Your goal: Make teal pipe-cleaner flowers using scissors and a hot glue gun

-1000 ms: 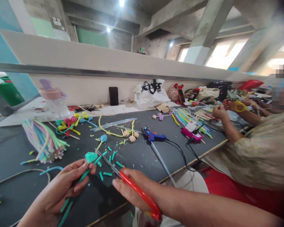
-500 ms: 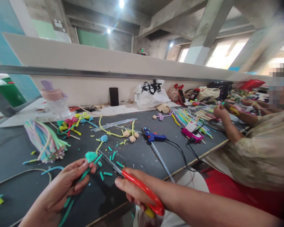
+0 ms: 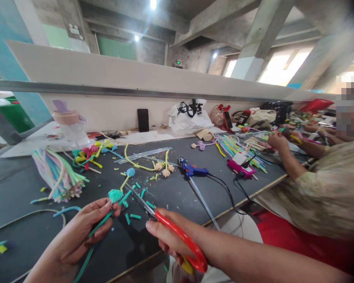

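My left hand (image 3: 84, 228) pinches a teal fuzzy stem (image 3: 102, 225) just below its bunched, flower-like head (image 3: 115, 195). The lower part of the stem hangs down past my palm. My right hand (image 3: 169, 234) is wrapped around the red-handled scissors (image 3: 183, 234). Their blades point up and left, close to a teal strand that sticks out beside the flower head. Whether the blades touch that strand, I cannot tell. Short teal offcuts (image 3: 135, 216) lie scattered on the dark table under the blades. Just beyond the flower head is a blue ball-shaped piece (image 3: 130, 172) on a yellow stem.
A bundle of pastel stems (image 3: 57, 173) lies at the left. Ahead are clear sticks (image 3: 147, 154), a blue glue gun (image 3: 191, 169) with a cable, and a magenta device (image 3: 241, 168). A phone (image 3: 143, 120) leans against the partition. A co-worker (image 3: 318, 184) sits at the right.
The whole view has shifted slightly. Both hands keep nearly the same pose, with the flower stem and the scissors still held; the blade tips sit a little higher and farther right.
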`<action>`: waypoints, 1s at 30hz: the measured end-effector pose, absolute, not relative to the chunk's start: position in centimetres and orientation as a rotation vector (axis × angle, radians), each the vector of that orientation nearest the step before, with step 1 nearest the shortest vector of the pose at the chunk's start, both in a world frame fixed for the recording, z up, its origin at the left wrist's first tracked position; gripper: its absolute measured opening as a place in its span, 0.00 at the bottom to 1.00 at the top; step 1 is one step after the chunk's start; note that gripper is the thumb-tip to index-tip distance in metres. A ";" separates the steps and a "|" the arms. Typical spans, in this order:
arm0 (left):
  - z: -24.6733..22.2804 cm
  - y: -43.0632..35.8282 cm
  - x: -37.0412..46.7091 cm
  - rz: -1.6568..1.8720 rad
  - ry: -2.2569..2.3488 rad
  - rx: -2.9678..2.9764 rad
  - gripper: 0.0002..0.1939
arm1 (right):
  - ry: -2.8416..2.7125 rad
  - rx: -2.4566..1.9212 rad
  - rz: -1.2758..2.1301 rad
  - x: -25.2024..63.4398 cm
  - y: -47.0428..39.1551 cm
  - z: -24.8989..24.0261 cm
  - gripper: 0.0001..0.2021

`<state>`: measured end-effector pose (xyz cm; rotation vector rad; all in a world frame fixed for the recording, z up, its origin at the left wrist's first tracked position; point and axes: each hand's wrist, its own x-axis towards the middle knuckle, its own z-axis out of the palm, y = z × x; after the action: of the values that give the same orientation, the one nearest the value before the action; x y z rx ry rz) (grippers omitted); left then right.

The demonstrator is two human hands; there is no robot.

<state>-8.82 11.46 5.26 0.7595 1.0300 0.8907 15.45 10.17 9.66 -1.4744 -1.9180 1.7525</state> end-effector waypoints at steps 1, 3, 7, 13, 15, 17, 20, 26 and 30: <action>5.2 11.5 -8.8 0.894 1.032 0.748 0.13 | -1.927 -1.489 1.742 15.5 10.1 9.7 0.15; 5.1 11.5 -8.9 0.898 1.033 0.733 0.13 | -1.941 -1.504 1.715 15.5 10.1 9.4 0.16; 5.2 11.4 -8.8 0.900 1.024 0.748 0.13 | -1.991 -1.492 1.655 15.4 10.0 9.0 0.14; 5.3 11.5 -8.6 0.882 1.007 0.769 0.13 | -2.075 -1.528 1.588 15.1 10.1 9.3 0.13; 5.2 11.6 -8.6 0.887 1.000 0.773 0.13 | -2.079 -1.515 1.585 15.1 10.1 9.4 0.14; 5.1 11.6 -8.7 0.880 0.998 0.774 0.13 | -2.051 -1.519 1.596 15.1 10.1 9.3 0.14; 5.0 11.6 -8.8 0.882 1.013 0.779 0.13 | -2.042 -1.524 1.608 15.1 10.1 9.1 0.13; 4.9 11.7 -8.9 0.886 1.031 0.805 0.13 | -2.078 -1.496 1.594 15.2 10.4 8.6 0.14; 5.0 11.7 -8.8 0.886 1.024 0.786 0.14 | -2.070 -1.481 1.603 15.2 10.3 8.7 0.14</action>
<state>-8.80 11.74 4.97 0.7864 1.0238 0.8859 15.19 10.33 8.73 -1.4809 -2.0696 1.6026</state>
